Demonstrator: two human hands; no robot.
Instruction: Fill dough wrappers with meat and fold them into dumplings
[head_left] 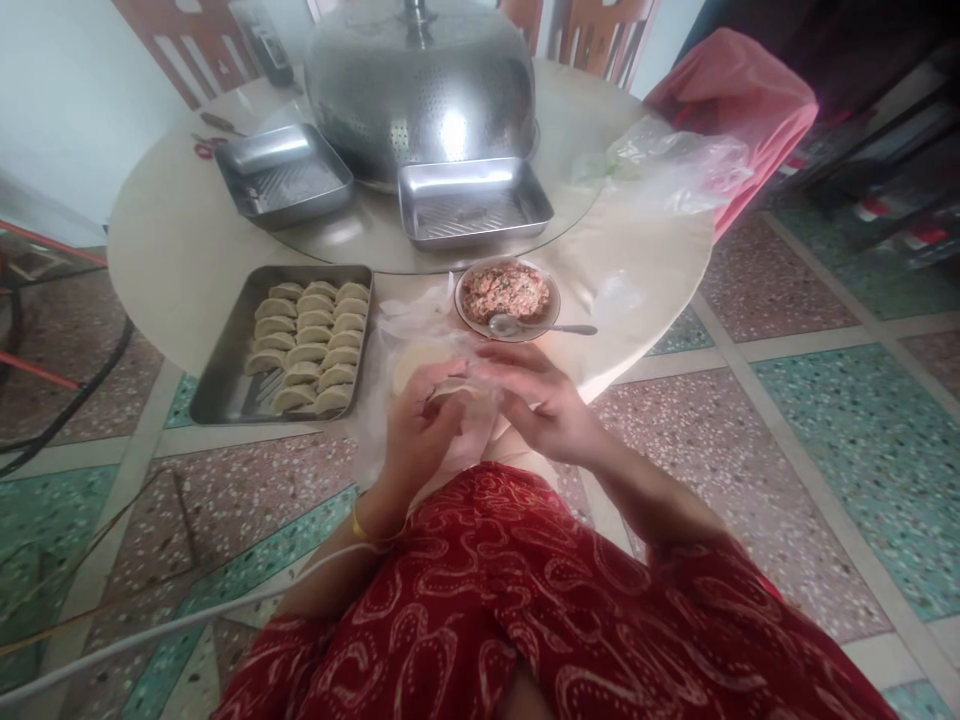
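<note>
1. The left hand point(421, 420) is curving its thumb and fingers inward, pinching the near-left part of a pale dough wrapper point(466, 388).
2. The right hand point(544, 398) is reaching in from the right and pinching the same wrapper; its fingertips are blurring, so their exact contact is staying unclear.
3. The wrapper is sitting between the two hands, at the near edge of the round surface point(165, 220).
4. Just beyond the left hand, a pale round of dough point(414, 362) is lying on thin plastic point(375, 400).
5. A bowl point(556, 300) is standing just beyond the right hand, holding a reddish filling point(502, 290) flecked with green; a metal spoon point(541, 328) is resting in it, its handle pointing right.
6. On the left, a metal tray point(225, 392) is holding folded dumplings point(313, 333) in three columns, its near-left part lying bare.
7. Farther off, two more metal trays point(476, 212) are standing before a large perforated metal dome point(420, 100).
8. On the far right, a clear plastic bag point(660, 165) is lying near a pink-covered chair point(750, 90).
</note>
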